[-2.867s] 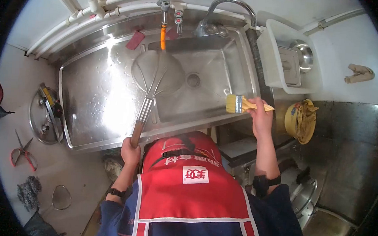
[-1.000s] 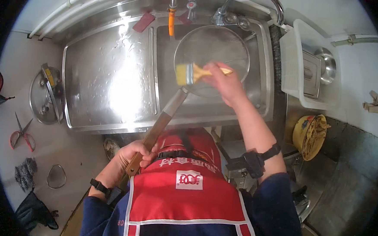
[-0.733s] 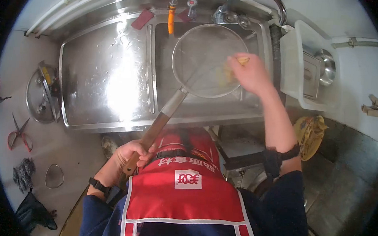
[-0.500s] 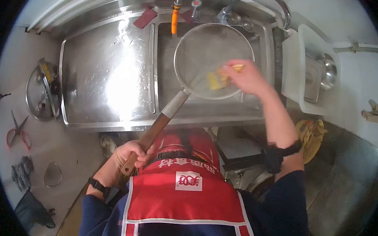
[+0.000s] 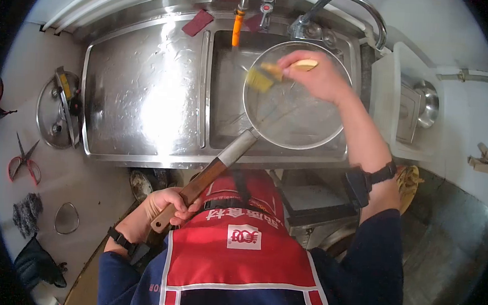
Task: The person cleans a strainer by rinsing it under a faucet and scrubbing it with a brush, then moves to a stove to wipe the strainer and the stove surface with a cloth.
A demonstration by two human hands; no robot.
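My left hand (image 5: pixel 169 205) is wrapped round the wooden handle of a large round mesh strainer (image 5: pixel 307 123), near the handle's end. The strainer's hoop lies over the right basin of the steel sink (image 5: pixel 218 117), and its handle slants down toward my apron. In my right hand (image 5: pixel 310 72) is a brush (image 5: pixel 273 70) with a pale wooden handle and yellow bristles, a little blurred. The bristles overlap the upper left rim of the strainer. An orange hose end (image 5: pixel 237 29) hangs from a tap just beyond the rim.
A curved chrome faucet (image 5: pixel 370 9) rises behind the basin. Dark red scouring pads (image 5: pixel 198 23) lie on the back ledge. To the right, a white tub (image 5: pixel 387 100) holds metal pans. Scissors (image 5: pixel 24 161), a pot lid (image 5: pixel 54 110) and a dark glove (image 5: pixel 39 263) rest at the left.
My right hand has swept the brush from the strainer's lower part up and left to its upper left rim. The view has shifted slightly; my left hand keeps its hold.
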